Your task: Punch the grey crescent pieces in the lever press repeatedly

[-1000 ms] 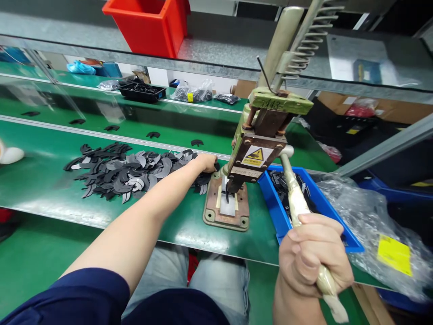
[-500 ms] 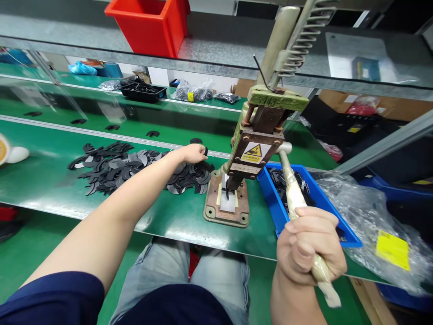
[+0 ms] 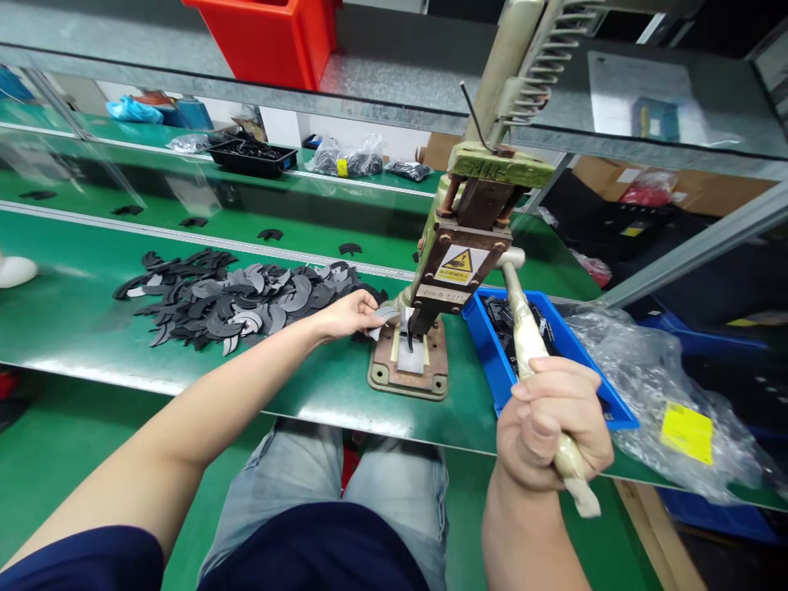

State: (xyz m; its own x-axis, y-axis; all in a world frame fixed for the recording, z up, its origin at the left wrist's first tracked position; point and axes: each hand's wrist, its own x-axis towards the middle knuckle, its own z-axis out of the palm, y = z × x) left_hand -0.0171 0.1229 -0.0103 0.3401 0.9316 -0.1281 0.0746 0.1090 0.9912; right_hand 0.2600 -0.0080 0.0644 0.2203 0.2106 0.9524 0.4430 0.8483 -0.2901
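Note:
A hand press [image 3: 465, 258] with a rusty base plate [image 3: 382, 377] stands on the green bench. My right hand [image 3: 551, 423] is closed around its pale lever handle [image 3: 523, 336] at the lower right. My left hand [image 3: 350, 314] pinches a grey crescent-shaped flat piece [image 3: 382, 315] and holds it at the left side of the press die, just over the base plate. A spread-out pile of dark crescent pieces [image 3: 234, 295] lies to the left of that hand.
A blue bin [image 3: 492, 361] with dark parts sits right of the press, beside a clear plastic bag [image 3: 665, 394] with a yellow label. Single crescent pieces lie on the conveyor belt [image 3: 203, 205] behind. A red bin [image 3: 271, 37] stands on the metal shelf above.
My left hand came back from the far edge of the pile toward me and now holds a crescent piece at the press die. My right hand stays on the lever.

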